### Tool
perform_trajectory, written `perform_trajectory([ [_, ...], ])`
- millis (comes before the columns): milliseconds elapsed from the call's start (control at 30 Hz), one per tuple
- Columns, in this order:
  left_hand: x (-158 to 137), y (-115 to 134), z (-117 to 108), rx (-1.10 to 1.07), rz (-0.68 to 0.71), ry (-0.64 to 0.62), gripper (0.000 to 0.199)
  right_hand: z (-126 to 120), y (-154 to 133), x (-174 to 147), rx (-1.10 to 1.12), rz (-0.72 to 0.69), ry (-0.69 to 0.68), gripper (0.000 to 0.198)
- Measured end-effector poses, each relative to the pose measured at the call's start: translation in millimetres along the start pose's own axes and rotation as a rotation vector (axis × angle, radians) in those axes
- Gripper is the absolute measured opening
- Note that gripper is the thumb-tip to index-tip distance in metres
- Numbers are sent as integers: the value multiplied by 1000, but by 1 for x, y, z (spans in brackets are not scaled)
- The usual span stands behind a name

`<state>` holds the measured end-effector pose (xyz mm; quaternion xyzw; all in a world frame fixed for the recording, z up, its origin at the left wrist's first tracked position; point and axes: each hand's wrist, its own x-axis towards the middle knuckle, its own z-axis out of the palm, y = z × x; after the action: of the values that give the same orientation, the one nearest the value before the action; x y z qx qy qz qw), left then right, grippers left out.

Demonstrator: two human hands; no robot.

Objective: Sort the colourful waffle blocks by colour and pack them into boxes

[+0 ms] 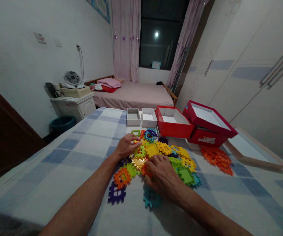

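Head view: notched plastic tiles [152, 150] (yellow, green, orange, purple) lie heaped on a checked cloth [84, 147]. The left hand [126, 146] and right hand [163, 173] curl over them; whether clamped, I cannot tell.

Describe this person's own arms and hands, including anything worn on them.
The left hand and right hand are bare, without gloves. The left forearm and right forearm show no sleeves as far as they are in view. No watch or bracelet shows at either wrist; rings are too small to rule out.
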<state>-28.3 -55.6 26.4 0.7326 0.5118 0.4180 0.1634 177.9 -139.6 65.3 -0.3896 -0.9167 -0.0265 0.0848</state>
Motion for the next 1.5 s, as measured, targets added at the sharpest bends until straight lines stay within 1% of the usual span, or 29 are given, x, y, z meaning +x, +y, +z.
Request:
perform_trajectory([
  [67,-1,8,2,41,122,-63,22,0,3,2,-81,-42,1,14],
  [133,-1,13,3,77,210,-135,34,0,7,4,-156,-86,4,17],
  [200,-2,14,4,126,256,-185,40,-1,13,7,-202,-94,18,19],
  [233,-2,13,4,149,261,-194,38,-2,17,8,-221,-74,26,18],
  [300,-3,11,4,185,243,-184,29,-3,29,10,-260,19,39,17],
  [400,-3,7,0,270,171,-143,25,-7,47,12,-281,222,46,20],
  [467,-3,5,-2,346,113,-112,24,-8,55,14,-229,341,70,20],
  [500,-3,5,-3,373,88,-99,22,-9,57,15,-170,374,92,19],
  [533,-4,5,-4,387,71,-89,21,-9,58,16,-92,378,113,17],
  [600,-4,6,-4,382,55,-86,22,-7,56,21,93,296,118,14],
  [667,-4,7,-3,359,66,-105,28,-3,51,28,221,184,64,12],
  [700,-4,7,-2,348,70,-115,31,-1,50,32,233,174,39,12],
  [733,-4,7,-1,339,66,-120,33,1,49,36,218,204,27,12],
  [767,-4,7,0,330,49,-116,34,2,49,40,191,264,35,13],
  [833,-4,7,1,320,-11,-84,34,2,51,46,159,392,84,16],
  [867,-4,7,2,318,-45,-61,33,1,52,48,176,414,93,16],
  [933,-3,6,4,316,-96,-16,32,-1,53,48,260,363,37,15],
  [1000,-2,4,6,313,-125,20,31,-3,51,48,325,265,-69,15],
  [1067,-2,2,8,304,-142,44,30,-1,48,48,314,201,-126,16],
  [1200,-1,-2,10,273,-150,59,27,7,41,51,201,160,-155,20],
  [1333,-1,0,8,213,-96,0,30,11,39,55,169,160,-184,24],
  [1433,-1,4,9,83,-41,-55,38,12,39,54,213,185,-202,20],
  [1500,0,4,11,-37,-62,-41,40,14,38,51,289,154,-173,15],
])
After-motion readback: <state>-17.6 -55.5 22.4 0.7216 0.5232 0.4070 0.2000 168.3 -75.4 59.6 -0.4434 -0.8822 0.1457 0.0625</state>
